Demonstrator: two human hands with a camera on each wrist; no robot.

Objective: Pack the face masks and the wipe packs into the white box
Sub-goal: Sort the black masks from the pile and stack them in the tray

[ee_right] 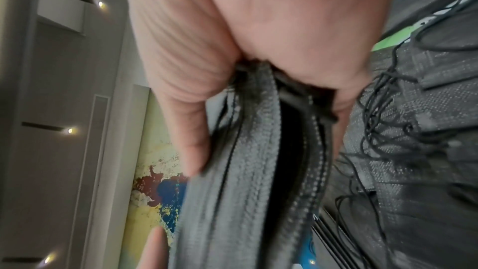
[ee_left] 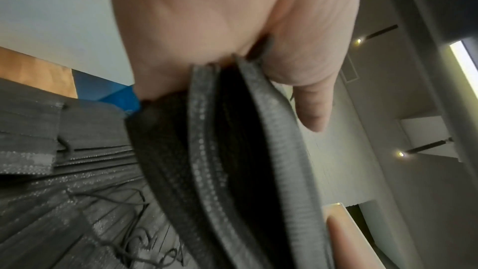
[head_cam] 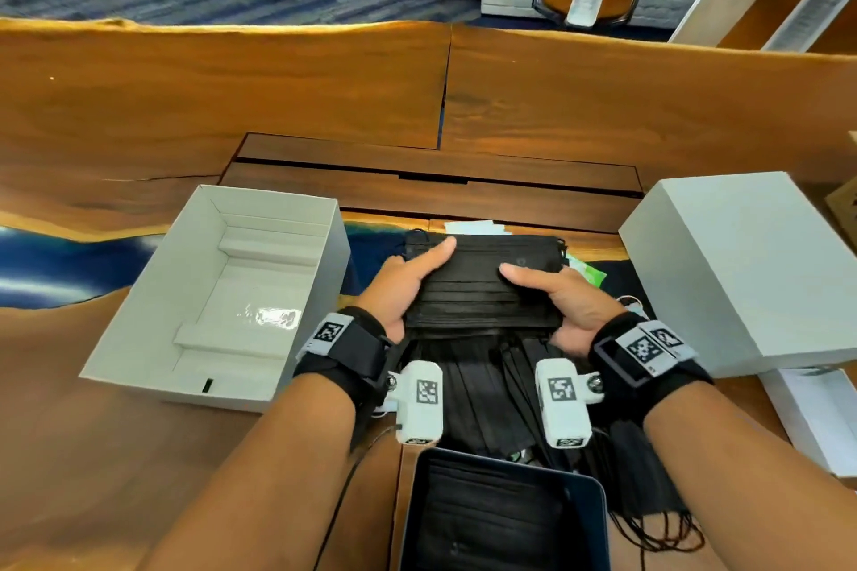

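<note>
A stack of black face masks (head_cam: 482, 287) is held above the table between both hands. My left hand (head_cam: 408, 281) grips its left end, thumb on top; my right hand (head_cam: 552, 292) grips the right end the same way. The wrist views show the stack's edge (ee_left: 232, 150) (ee_right: 258, 171) pinched between thumb and fingers. More loose black masks (head_cam: 491, 389) lie under the hands. The open white box (head_cam: 218, 292) stands to the left, nothing in it. Wipe packs (head_cam: 589, 269) in white and green peek out behind the held stack.
A closed white box (head_cam: 751, 264) stands at the right, with a flat white lid (head_cam: 821, 413) beside it. A dark tray (head_cam: 505, 519) holding black masks sits at the near edge. A cardboard corner (head_cam: 844, 204) shows at far right.
</note>
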